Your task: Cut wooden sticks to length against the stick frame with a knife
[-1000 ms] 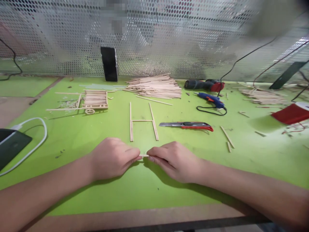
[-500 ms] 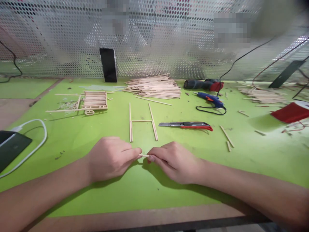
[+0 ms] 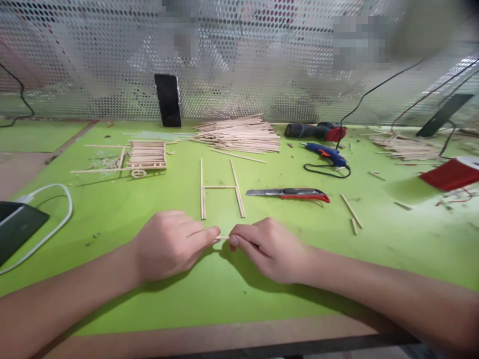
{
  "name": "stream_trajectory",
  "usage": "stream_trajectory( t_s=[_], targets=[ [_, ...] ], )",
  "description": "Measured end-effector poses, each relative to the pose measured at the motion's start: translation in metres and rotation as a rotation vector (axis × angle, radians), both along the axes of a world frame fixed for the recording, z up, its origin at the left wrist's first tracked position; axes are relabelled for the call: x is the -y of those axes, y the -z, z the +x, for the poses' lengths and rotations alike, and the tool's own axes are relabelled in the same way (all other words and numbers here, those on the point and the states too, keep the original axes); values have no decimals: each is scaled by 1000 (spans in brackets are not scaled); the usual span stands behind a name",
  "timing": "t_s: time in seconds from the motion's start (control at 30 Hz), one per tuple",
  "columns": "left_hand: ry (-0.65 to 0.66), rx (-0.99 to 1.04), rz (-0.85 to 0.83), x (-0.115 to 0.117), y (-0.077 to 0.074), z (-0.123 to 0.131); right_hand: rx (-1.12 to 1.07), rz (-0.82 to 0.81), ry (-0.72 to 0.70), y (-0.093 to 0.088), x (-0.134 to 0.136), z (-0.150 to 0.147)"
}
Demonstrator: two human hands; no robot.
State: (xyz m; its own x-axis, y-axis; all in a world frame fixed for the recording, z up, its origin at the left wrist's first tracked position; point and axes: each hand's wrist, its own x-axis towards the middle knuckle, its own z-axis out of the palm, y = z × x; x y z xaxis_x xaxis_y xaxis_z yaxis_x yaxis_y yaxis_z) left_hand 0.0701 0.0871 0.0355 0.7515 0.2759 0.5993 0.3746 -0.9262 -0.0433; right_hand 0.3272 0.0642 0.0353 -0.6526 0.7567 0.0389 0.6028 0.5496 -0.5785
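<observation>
A thin wooden stick (image 3: 223, 238) spans the small gap between my two hands, low over the green table. My left hand (image 3: 174, 245) pinches one end between thumb and fingers. The other end is pinched by my right hand (image 3: 270, 251), and most of the stick is hidden in the fingers. Just beyond my hands lies an H-shaped frame of wooden sticks (image 3: 219, 187). A utility knife (image 3: 288, 193) with its blade out lies to the right of that frame.
A small stick-built cart (image 3: 147, 155) sits left, near a pile of sticks (image 3: 239, 134). A blue glue gun (image 3: 326, 153) lies behind the knife. A phone (image 3: 168, 100) leans on the mesh screen (image 3: 239, 60). A red spool (image 3: 449, 173) is at right.
The stick between my hands looks slightly more level than before. Both hands have barely moved, and the table items stay put.
</observation>
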Motion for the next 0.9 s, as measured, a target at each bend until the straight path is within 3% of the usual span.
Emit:
stream_trajectory(
  t_s=[0.17,0.37,0.47,0.57,0.7,0.8,0.9],
  targets=[
    [-4,-14,28,1,0,-1,40,9,7,3,-1,0],
    [84,-49,55,16,-2,5,46,6,131,1,-7,-2],
    [73,-44,25,9,-3,3,20,8,139,4,-9,0],
    [21,-27,-78,-12,-1,-7,-50,127,116,8,-11,3],
    [-151,-67,-149,-39,5,-19,-157,427,-46,7,-15,5],
    [-249,-121,-185,-46,10,-21,-103,663,-74,4,-15,6],
    [-332,-171,-267,-47,13,-21,-83,724,-120,1,-15,7]
  ],
)
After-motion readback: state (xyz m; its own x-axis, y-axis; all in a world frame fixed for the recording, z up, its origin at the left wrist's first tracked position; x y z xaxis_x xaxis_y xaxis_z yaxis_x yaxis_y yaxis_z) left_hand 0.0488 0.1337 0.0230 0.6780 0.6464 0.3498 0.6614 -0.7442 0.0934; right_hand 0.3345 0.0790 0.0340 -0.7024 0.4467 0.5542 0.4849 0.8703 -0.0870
